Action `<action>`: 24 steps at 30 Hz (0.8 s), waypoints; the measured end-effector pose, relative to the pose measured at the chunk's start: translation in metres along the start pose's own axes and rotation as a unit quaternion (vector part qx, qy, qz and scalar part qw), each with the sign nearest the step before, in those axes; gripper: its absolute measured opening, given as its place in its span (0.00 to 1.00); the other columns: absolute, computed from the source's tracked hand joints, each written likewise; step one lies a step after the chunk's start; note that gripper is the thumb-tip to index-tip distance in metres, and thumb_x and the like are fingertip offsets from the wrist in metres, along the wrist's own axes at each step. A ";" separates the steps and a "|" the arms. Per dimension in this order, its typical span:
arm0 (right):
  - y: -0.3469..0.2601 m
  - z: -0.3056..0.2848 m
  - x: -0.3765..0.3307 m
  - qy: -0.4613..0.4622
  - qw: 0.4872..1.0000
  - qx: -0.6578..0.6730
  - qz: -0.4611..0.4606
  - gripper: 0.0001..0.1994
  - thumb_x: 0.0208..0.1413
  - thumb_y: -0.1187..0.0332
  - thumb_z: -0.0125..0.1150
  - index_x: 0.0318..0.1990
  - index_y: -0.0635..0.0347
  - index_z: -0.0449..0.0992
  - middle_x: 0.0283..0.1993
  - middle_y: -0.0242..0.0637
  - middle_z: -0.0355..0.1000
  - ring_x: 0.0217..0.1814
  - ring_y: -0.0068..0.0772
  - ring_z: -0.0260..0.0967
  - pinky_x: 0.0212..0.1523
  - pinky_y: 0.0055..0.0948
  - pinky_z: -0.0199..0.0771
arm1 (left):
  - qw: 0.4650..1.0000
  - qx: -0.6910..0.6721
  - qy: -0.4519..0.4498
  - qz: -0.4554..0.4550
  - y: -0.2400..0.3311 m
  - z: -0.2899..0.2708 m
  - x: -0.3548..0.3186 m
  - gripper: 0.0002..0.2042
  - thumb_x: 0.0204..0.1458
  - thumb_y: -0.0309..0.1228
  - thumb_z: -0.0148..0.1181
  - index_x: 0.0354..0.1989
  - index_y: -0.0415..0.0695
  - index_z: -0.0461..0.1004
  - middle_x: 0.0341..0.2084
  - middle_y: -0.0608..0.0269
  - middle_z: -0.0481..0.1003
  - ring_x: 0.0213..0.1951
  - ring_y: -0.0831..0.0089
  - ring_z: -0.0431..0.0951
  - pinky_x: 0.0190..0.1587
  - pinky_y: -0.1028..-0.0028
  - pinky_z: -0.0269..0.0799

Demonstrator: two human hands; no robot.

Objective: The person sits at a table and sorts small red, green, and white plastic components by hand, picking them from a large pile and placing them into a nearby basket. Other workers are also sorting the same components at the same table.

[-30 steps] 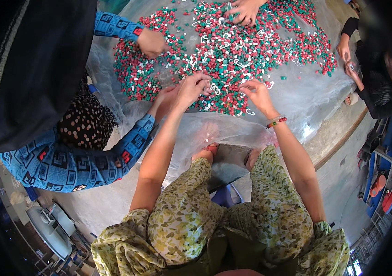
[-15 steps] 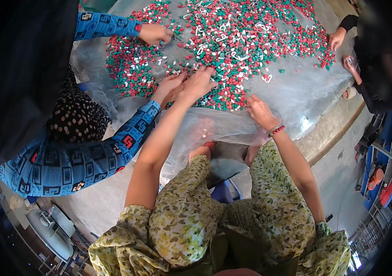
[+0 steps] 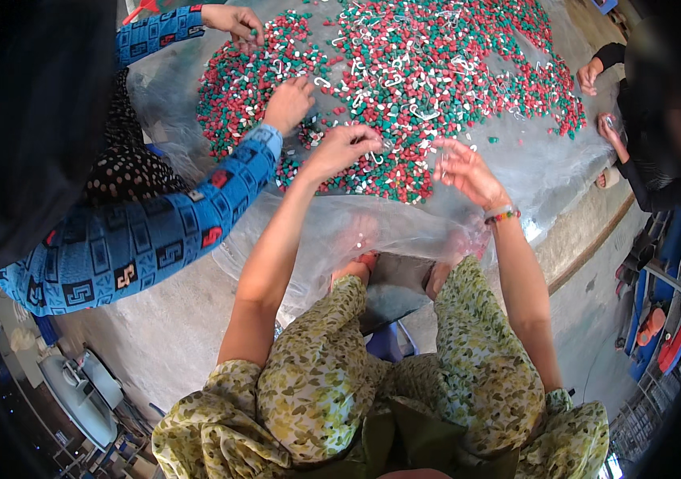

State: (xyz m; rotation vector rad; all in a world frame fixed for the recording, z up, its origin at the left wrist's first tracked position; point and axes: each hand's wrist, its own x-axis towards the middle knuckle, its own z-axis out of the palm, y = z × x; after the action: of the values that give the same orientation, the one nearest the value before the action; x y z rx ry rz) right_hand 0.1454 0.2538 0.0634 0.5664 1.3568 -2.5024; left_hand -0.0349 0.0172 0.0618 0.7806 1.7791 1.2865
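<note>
A wide pile of small red, green and white plastic pieces (image 3: 404, 112) lies on a clear plastic sheet (image 3: 277, 231). White hook-shaped clips (image 3: 423, 113) are scattered through it. Over the pile's near edge, my left hand (image 3: 336, 153) has thumb and fingers pinched together; a whitish bit shows by the fingertips, too small to name. My right hand (image 3: 472, 174), a beaded bracelet at its wrist, is raised at the pile's near right edge. Its fingers are bent toward the thumb, slightly blurred, with something pale between them that I cannot make out.
At my left, a person in blue patterned sleeves (image 3: 157, 231) reaches over the pile with both hands. Across to the right, another person's hands (image 3: 588, 77) are by the pile's edge. Racks with blue and red items (image 3: 660, 327) stand at the right; a motorbike-like grey object (image 3: 77, 399) is at lower left.
My left hand has drawn back slightly from the pile and now pinches. My right hand has risen and turned, fingers toward my left. The neighbour's hands have moved up and away from mine.
</note>
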 end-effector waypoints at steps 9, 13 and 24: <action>0.029 -0.038 0.069 0.120 0.650 -0.742 -0.113 0.10 0.52 0.70 0.55 0.41 0.59 0.72 0.33 0.48 0.74 0.37 0.44 0.75 0.34 0.40 0.74 | 0.807 -0.584 -0.090 -0.028 0.003 0.003 -0.015 0.12 0.59 0.38 0.55 0.39 0.41 0.69 0.29 0.67 0.68 0.27 0.83 0.64 0.20 0.84 0.57; 0.040 -0.025 0.064 0.108 0.594 -0.795 -0.065 0.09 0.51 0.68 0.59 0.39 0.60 0.73 0.33 0.48 0.74 0.36 0.50 0.74 0.35 0.46 0.73 | 0.860 -0.499 -0.057 -0.090 -0.003 -0.002 -0.007 0.11 0.57 0.38 0.57 0.34 0.43 0.68 0.25 0.70 0.65 0.23 0.83 0.61 0.19 0.86 0.53; 0.023 0.005 0.042 0.195 0.799 -0.568 -0.021 0.20 0.49 0.65 0.63 0.46 0.61 0.65 0.33 0.47 0.74 0.39 0.52 0.74 0.38 0.44 0.70 | 0.888 0.459 0.029 0.014 -0.058 0.041 0.008 0.06 0.49 0.29 0.59 0.33 0.42 0.72 0.34 0.54 0.75 0.36 0.54 0.78 0.38 0.57 0.74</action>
State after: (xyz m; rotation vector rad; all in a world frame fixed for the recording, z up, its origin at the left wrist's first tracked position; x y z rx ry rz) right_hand 0.1158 0.2361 0.0300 0.7234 2.6197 -1.1404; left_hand -0.0047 0.0259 -0.0028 1.2706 2.4360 0.4029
